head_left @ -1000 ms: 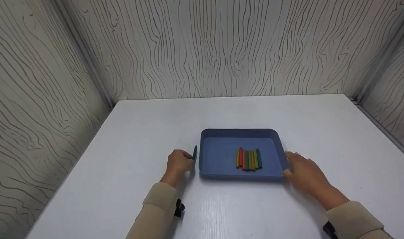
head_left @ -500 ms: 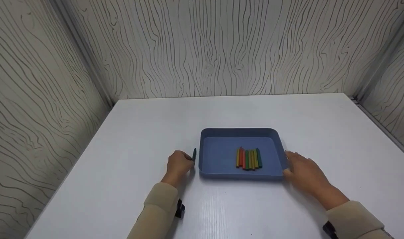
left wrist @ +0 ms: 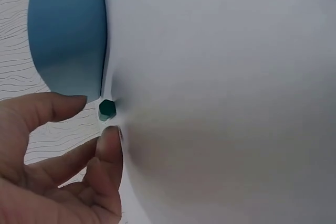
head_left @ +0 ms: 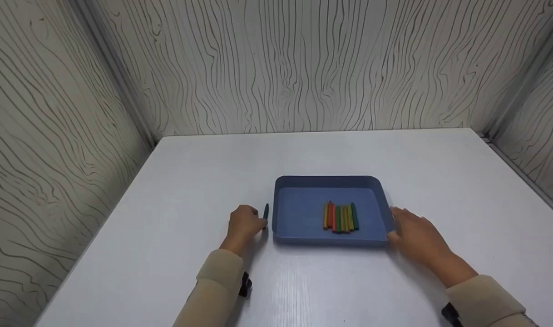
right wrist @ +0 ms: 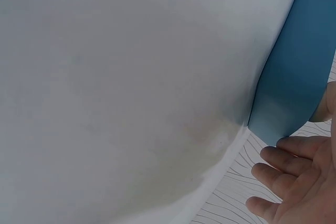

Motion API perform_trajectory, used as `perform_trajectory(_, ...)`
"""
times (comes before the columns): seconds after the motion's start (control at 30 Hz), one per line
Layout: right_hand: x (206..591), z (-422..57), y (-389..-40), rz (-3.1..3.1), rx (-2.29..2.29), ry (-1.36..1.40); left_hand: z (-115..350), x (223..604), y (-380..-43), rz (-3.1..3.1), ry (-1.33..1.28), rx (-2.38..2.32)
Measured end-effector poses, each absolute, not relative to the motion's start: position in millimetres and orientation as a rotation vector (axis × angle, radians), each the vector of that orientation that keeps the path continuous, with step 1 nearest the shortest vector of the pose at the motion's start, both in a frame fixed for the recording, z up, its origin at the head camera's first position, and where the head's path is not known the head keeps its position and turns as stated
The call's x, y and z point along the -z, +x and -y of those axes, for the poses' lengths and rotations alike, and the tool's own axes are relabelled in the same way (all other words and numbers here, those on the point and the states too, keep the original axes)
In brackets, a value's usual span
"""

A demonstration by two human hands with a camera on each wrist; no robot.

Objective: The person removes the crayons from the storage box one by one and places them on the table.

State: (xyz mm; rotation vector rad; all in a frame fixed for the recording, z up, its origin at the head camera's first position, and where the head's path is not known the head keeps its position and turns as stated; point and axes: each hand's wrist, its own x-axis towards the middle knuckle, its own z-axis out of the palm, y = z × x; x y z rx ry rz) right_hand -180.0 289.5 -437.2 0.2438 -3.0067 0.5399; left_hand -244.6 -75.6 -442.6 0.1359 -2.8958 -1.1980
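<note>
Crayon: on desk, just left of tray | left hand: thumb and finger parted around it, gripping nothing, seemingly spaced to clear its sides | right hand: fingers loosely extended, touching tray, probably bracing it | other crayons: rowed inside

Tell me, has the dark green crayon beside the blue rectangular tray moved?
Yes, a little: in the head view, the dark green crayon sits lower, farther from the back edge of the white table.
</note>
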Motion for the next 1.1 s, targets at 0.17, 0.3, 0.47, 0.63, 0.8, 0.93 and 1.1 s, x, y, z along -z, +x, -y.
perform_trajectory(0.17, 436.2, -289.4, -179.0, 3.007, -0.562, 0.233, 76.8, 441.4, -246.3, 2.877, 0.156, 1.192)
perform_trajectory(0.3, 435.7, -289.0, -178.5, 3.009, -0.565, 0.224, 78.0, 439.4, -245.7, 2.900, 0.159, 1.151)
perform_trajectory(0.47, 436.7, -288.9, -179.2, 3.014, -0.568, 0.215, 81.2, 439.2, -245.7, 2.939, 0.054, 1.085)
perform_trajectory(0.63, 437.3, -289.3, -179.4, 3.017, -0.585, 0.213, 84.0, 439.3, -247.3, 2.953, -0.012, 1.053)
perform_trajectory(0.8, 437.2, -289.7, -179.4, 3.012, -0.591, 0.217, 84.4, 437.1, -246.7, 2.929, -0.041, 1.045)
perform_trajectory(0.93, 437.1, -289.6, -179.7, 3.007, -0.582, 0.216, 81.8, 433.6, -244.8, 2.886, -0.077, 1.061)
perform_trajectory(1.1, 436.2, -288.8, -179.5, 3.001, -0.562, 0.226, 74.6, 428.7, -242.2, 2.849, -0.140, 1.067)
